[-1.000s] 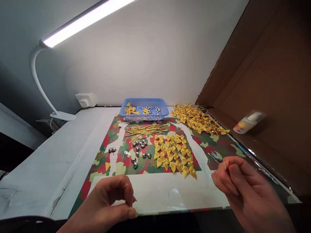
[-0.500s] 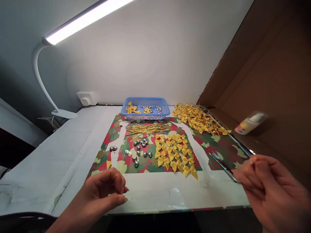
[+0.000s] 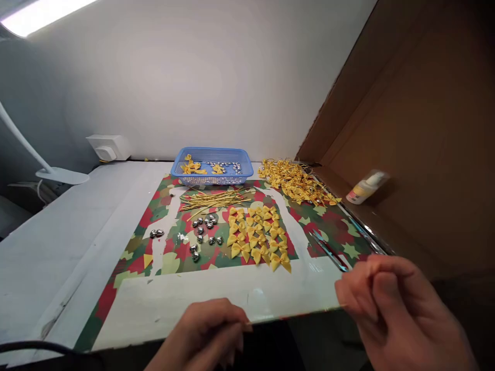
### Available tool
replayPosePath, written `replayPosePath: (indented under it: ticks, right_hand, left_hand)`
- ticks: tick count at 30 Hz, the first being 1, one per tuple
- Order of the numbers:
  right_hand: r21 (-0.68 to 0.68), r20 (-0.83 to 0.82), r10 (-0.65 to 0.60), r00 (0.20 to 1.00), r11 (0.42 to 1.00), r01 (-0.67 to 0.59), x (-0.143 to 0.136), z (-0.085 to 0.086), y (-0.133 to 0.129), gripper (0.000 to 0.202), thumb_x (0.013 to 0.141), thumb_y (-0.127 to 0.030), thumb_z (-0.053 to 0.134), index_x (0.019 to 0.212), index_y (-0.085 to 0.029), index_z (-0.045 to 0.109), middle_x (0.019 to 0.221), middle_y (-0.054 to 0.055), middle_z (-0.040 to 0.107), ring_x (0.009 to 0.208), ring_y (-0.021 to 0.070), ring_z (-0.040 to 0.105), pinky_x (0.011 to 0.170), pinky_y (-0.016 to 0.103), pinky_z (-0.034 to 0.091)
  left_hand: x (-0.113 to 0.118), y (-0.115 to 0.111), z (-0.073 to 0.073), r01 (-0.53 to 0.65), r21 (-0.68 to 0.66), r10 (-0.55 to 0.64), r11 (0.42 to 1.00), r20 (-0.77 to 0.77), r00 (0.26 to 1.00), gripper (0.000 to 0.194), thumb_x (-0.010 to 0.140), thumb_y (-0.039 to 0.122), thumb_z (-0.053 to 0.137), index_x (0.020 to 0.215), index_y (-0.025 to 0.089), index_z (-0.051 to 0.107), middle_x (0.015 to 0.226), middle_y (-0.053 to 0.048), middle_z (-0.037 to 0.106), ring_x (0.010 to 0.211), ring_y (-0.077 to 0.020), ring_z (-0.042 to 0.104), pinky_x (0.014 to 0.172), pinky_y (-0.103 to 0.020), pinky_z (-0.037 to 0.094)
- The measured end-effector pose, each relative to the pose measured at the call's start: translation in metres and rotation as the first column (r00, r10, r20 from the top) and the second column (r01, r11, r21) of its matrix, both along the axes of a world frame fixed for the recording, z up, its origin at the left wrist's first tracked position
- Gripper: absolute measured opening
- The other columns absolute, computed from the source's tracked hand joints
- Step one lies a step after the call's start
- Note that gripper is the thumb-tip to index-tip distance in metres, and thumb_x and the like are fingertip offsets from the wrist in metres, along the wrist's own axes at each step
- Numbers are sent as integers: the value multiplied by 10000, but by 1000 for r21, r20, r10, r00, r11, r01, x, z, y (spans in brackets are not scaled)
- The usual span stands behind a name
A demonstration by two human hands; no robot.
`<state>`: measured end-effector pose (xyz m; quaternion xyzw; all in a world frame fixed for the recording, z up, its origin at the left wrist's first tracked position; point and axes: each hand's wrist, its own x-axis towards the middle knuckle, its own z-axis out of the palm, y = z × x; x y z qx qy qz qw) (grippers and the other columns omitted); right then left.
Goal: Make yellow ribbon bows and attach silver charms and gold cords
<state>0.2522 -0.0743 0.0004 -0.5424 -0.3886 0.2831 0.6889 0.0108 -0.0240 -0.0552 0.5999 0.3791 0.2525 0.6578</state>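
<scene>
My left hand [image 3: 207, 335] is at the table's front edge, its fingers curled and pinched together. Whatever lies in that pinch, if anything, is too small to make out. At the right front, my right hand [image 3: 406, 314] is closed, thumb pressed to the fingers, and their contents are hidden. Just beyond it lies a pair of slim metal tweezers [image 3: 328, 251]. Rows of yellow ribbon bows [image 3: 257, 240] rest on the camouflage-patterned sheet [image 3: 170, 260]. Left of them are several small silver bells [image 3: 200, 231], with a bundle of gold twist ties [image 3: 216, 200] behind.
A blue basket [image 3: 212, 180] with bows and silver pieces stands at the back. Right of it is a heap of yellow bows with ties [image 3: 296, 180]. A small bottle [image 3: 365, 188] stands by the cardboard wall [image 3: 417, 129]. A lamp base [image 3: 62, 175] sits at the left.
My view has turned to the right, so the table things appear further left. My left hand has come rightward and its fingers have closed together. My right hand remains pinched.
</scene>
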Motion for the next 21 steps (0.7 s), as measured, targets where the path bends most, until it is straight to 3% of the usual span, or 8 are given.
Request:
replayPosePath:
  ticks: [2, 5, 9, 12, 16, 18, 21]
  right_hand:
    - [23, -73, -36, 997, 999, 38, 16, -1, 4, 157, 977, -388, 667, 911, -251, 625, 586, -52, 434, 494, 102, 418, 446, 197, 382]
    - [41, -84, -56, 995, 997, 60, 23, -5, 7, 203, 992, -363, 656, 852, -224, 607, 578, -56, 416, 482, 78, 389, 435, 176, 350]
    - [79, -68, -83, 994, 993, 88, 26, -11, 6, 180, 1004, -337, 645, 874, -215, 617, 578, -61, 421, 487, 73, 375, 457, 187, 353]
    - [93, -55, -125, 991, 987, 130, 32, -13, 4, 157, 994, -333, 664, 897, -215, 627, 580, -65, 430, 484, 71, 370, 457, 194, 351]
    - [59, -44, -162, 986, 985, 164, 43, -15, 3, 172, 971, -354, 691, 885, -223, 620, 588, -67, 432, 502, 84, 392, 478, 225, 345]
    - [14, -30, -201, 979, 979, 201, 50, -18, 5, 194, 961, -381, 693, 877, -227, 612, 590, -67, 423, 517, 93, 389, 490, 240, 323]
    - [-15, 84, -295, 952, 955, 297, 63, -29, 10, 153, 955, -383, 682, 1000, -260, 604, 588, -74, 424, 533, 119, 382, 502, 254, 300]
  left_hand:
    - [-11, 1, -2, -51, 134, 54, 990, -19, 998, 331, 997, 471, 554, 903, 237, 768, 739, -23, 705, 601, -143, 618, 591, -210, 515]
    - [-19, 2, -6, -105, 378, 155, 920, -103, 983, 218, 1007, 340, 538, 955, 274, 740, 712, 6, 687, 575, -143, 601, 599, -216, 491]
    - [-18, 3, -7, -102, 507, 227, 856, -191, 955, 165, 1001, 266, 523, 977, 273, 686, 720, 18, 669, 581, -150, 584, 596, -220, 469]
    - [-13, 6, -2, -64, 551, 233, 832, -243, 942, 170, 998, 273, 524, 926, 262, 678, 762, 1, 686, 651, -171, 613, 637, -237, 466]
    - [-3, 8, 7, -88, 567, 261, 819, -231, 937, 140, 960, 234, 597, 886, 260, 712, 707, -4, 691, 595, -177, 604, 598, -255, 446]
    - [1, 8, 7, -111, 505, 217, 856, -157, 963, 119, 945, 231, 640, 913, 273, 746, 712, -9, 713, 603, -183, 634, 596, -257, 468]
    - [4, 6, -3, -69, 348, 82, 935, -24, 996, 117, 962, 309, 664, 1018, 285, 764, 939, -46, 777, 779, -221, 716, 689, -288, 560]
